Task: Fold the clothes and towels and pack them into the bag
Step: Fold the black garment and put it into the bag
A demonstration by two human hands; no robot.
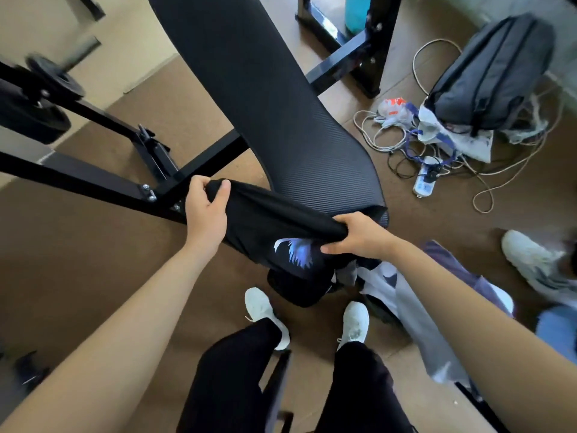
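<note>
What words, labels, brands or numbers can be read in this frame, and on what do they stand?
No text can be read here.
Garment: blue-white print, a picture with no letters.
Power strip: markings too blurred to read.
Plastic bag: orange print, too blurred to read.

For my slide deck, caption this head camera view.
Left hand and right hand grip a black garment by a ribbed bench pad; grey backpack lies beyond.
</note>
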